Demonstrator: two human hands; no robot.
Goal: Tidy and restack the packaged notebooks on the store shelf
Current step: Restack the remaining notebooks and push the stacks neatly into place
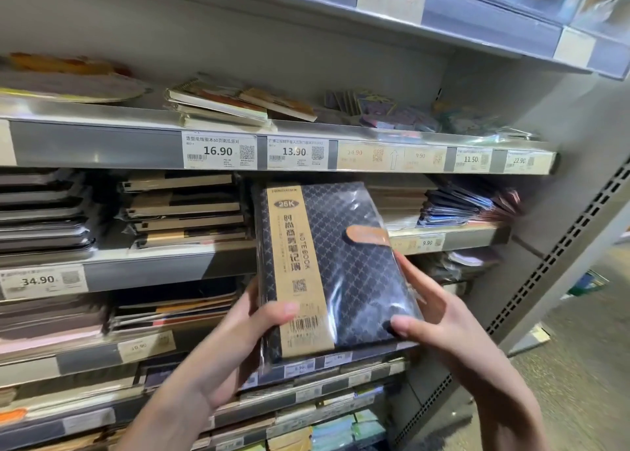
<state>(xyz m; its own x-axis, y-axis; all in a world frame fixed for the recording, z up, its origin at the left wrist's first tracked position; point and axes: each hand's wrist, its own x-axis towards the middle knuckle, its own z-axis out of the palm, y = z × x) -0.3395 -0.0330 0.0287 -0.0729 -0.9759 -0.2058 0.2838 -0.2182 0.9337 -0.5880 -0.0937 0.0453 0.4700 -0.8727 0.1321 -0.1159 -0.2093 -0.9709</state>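
Left grip (238, 341), right grip (439, 317) clasped, raised

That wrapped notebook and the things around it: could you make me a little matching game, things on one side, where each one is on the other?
Things:
1. dark patterned notebook
2. brown clasp tab
3. 16.90 price tag
4. spiral-bound pads

Places:
A. on the shelf above the 16.90 tag
B. on the notebook's right edge
C. held between the left hand and right hand
D. on a shelf's front rail

Pairs: 1-C, 2-B, 3-D, 4-A
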